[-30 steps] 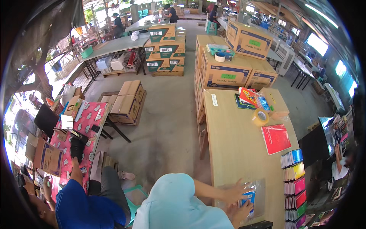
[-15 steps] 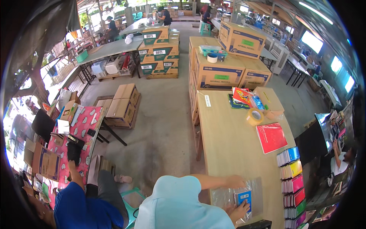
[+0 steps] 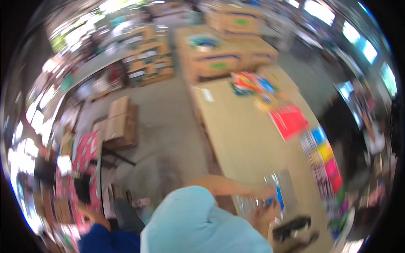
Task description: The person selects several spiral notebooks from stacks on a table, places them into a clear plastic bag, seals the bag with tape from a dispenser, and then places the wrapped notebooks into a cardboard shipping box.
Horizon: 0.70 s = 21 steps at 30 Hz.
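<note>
Blur is smearing the whole head view, so edges are running soft and fine detail is getting lost. Both hands are meeting at a clear plastic packet (image 3: 270,195) with a blue patch, lying on the long pale wooden table (image 3: 240,139) near its close end. The left hand (image 3: 265,192) is resting on the packet's top, the right hand (image 3: 266,213) is sitting at its lower edge; whether either is clenching cannot be told. A light-blue sleeve is hiding the forearms. A flat red book (image 3: 289,121) is lying farther up.

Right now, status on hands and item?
Frame motion-blurred. Both hands on clear bag with blue item: left hand, right hand. Grip unclear. Dark object beside.
</note>
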### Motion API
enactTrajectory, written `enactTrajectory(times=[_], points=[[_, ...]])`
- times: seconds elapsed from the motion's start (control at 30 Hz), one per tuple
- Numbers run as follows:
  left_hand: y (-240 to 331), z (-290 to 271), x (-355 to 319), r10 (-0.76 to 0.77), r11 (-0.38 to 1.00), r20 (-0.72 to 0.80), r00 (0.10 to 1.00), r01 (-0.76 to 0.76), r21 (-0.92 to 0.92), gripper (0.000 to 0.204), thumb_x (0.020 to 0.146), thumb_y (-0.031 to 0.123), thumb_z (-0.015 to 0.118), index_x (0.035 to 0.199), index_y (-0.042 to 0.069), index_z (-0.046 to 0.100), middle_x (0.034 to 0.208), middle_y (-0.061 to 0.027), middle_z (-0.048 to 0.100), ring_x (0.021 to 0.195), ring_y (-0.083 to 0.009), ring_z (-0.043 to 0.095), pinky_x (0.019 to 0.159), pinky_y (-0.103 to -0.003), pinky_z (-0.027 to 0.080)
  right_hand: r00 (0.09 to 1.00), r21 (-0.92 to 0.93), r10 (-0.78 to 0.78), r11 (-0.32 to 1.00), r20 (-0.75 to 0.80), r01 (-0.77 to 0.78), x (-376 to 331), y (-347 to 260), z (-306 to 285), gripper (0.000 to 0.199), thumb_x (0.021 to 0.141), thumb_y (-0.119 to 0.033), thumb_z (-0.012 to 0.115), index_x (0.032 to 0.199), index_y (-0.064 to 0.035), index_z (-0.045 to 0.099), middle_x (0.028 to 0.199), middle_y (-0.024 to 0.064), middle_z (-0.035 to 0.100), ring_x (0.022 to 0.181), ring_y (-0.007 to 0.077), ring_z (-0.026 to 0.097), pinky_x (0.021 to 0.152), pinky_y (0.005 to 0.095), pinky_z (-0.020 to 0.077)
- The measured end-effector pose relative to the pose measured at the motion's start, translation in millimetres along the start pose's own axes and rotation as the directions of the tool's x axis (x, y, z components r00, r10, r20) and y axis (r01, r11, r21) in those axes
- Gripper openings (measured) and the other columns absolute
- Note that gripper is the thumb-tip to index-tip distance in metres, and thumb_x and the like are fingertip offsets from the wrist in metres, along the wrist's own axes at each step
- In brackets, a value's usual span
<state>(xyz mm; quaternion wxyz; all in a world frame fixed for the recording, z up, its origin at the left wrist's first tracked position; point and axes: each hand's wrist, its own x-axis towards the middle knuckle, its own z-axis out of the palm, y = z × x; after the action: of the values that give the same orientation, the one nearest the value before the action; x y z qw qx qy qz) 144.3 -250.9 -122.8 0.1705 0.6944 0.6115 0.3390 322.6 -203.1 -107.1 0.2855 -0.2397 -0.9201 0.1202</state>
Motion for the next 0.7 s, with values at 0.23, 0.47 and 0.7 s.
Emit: enactTrajectory(times=[0.23,0.47,0.7], points=[[21.4,-53.5,-35.8,0.02,0.903,0.02,1.0,-0.026,0.429,0.043,0.091,0.025,0.061,0.133,0.018,0.056,0.135,0.0,0.056,0.131,-0.0148,0.049,0.112,-0.064,0.018,0.997,-0.061,-0.067,0.996,-0.034,0.065,14.4,-23.8,-13.6,0.036,0.072,-0.01,0.075,0.106,-0.0009,0.069,0.113,0.0174,0.066,0.109,0.0349,0.062,0.093,0.0446,0.0503],[28.4,-35.1,-23.8,0.027,0.91,0.019,0.999,-0.033,0.414,0.044,0.09,0.027,0.063,0.133,0.019,0.057,0.138,-0.0023,0.054,0.13,-0.0189,0.051,0.11,-0.065,0.02,0.928,0.048,0.275,0.961,-0.252,-0.272,-54.8,-2.2,-68.6,0.026,0.08,-0.015,0.072,0.105,-0.0063,0.07,0.11,0.015,0.069,0.1,0.0304,0.067,0.087,0.0366,0.0534],[30.3,-35.5,-23.5,0.047,0.912,-0.002,0.999,-0.042,0.407,0.048,0.089,0.027,0.064,0.136,0.021,0.055,0.14,0.0005,0.053,0.13,-0.0177,0.051,0.112,-0.063,0.019,0.13,0.618,0.978,0.206,-0.165,-0.759,-81.9,81.7,-127.2,0.021,0.087,-0.019,0.073,0.098,-0.0011,0.071,0.093,0.0061,0.071,0.087,0.0169,0.062,0.075,0.0308,0.0472]])
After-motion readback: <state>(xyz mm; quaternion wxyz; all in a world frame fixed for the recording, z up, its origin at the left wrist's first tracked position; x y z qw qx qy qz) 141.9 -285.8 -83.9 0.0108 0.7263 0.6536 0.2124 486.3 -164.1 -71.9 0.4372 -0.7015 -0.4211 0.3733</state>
